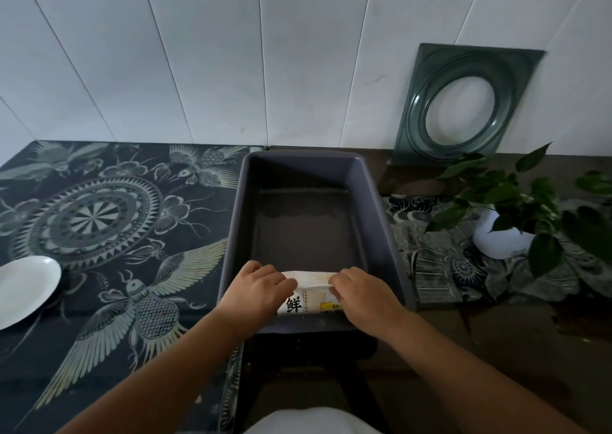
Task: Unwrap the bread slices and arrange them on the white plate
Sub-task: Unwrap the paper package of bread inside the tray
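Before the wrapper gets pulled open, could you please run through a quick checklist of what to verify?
1. Both hands on the bread packet: ok. The left hand and right hand hold it at its two ends.
2. Packet over the grey bin to catch crumbs: ok, near its front edge.
3. Wrapper already open: cannot tell; the fingers cover the seam.
4. White plate ready: ok, bare, though partly cut off at the left edge.
5. Path to the plate: ok, only the patterned cloth lies between.
6. Number of slices inside: cannot tell.
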The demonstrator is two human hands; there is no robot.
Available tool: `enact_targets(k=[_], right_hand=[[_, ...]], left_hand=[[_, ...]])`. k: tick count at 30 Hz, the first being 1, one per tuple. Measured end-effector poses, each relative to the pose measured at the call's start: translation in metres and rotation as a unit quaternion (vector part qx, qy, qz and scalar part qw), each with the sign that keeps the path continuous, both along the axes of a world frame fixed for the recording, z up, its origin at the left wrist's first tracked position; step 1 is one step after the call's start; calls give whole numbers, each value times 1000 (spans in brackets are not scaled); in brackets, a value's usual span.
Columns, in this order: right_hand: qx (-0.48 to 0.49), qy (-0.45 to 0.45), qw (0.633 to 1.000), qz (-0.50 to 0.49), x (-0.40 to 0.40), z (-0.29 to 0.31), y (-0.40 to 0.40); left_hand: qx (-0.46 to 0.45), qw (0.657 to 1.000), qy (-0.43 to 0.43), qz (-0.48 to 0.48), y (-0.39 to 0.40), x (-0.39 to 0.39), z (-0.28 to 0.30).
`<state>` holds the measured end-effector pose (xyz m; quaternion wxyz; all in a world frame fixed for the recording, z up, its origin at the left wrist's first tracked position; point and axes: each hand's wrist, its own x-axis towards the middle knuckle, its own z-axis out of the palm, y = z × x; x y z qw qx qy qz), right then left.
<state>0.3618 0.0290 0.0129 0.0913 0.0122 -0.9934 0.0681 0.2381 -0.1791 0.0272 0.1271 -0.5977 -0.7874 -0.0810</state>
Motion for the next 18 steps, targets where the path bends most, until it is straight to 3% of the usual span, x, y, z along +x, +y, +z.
enact_targets(k=[8, 13, 16, 18], right_hand=[[60, -6, 998, 2, 5, 5, -3], [-37, -36, 998, 39, 19, 2, -2], [-68, -49, 995, 55, 29, 5, -3], [-118, -40, 992, 35, 31, 10, -2]], left_hand=[[-87, 991, -92, 51, 1, 12, -8], [-86, 992, -83, 30, -1, 8, -13], [-60, 995, -71, -35, -6, 9, -5], [-25, 993, -105, -48, -8, 9, 3]])
